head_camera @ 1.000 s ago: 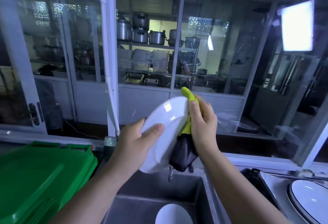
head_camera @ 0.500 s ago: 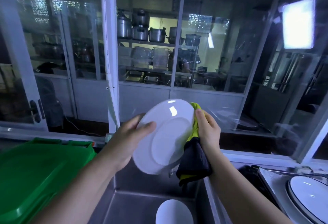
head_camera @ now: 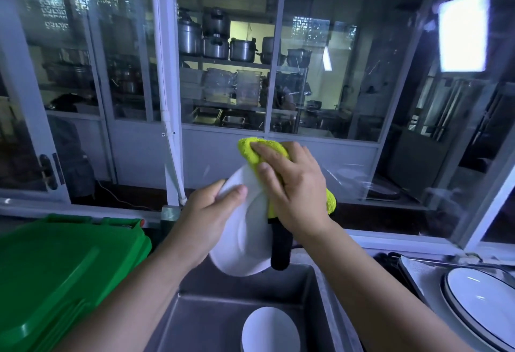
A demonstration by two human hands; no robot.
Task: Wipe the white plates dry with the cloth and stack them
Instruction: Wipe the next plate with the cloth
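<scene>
Two hands up over the sink [head_camera: 211,315], both on one white plate [head_camera: 242,243]. Left hand [head_camera: 206,220] grips the plate's left rim, thumb on the near face, fingers round the back. The plate's tilted, nearly on edge, held in the air betw. the hands. Right hand [head_camera: 295,193] is clamped on the yellow-green cloth [head_camera: 260,149], fingers spread over it & pressing it onto the plate's upper right rim. The cloth wraps over the top edge, and its dark side hangs down under the right wrist, in front of the plate's lower right part. Hands close together, left thumb near the right fingers, not touching. Straight below the hands, a second plate [head_camera: 269,329] lies in the sink btm, partly cut off by the frame edge. Right of the right forearm, dark-rimmed plates [head_camera: 479,304] sit stacked; how many, can't tell. Left of the left forearm, a green lid [head_camera: 55,268]. Beyond the hands, thru the window, steel pots [head_camera: 216,42] on a shelf.
</scene>
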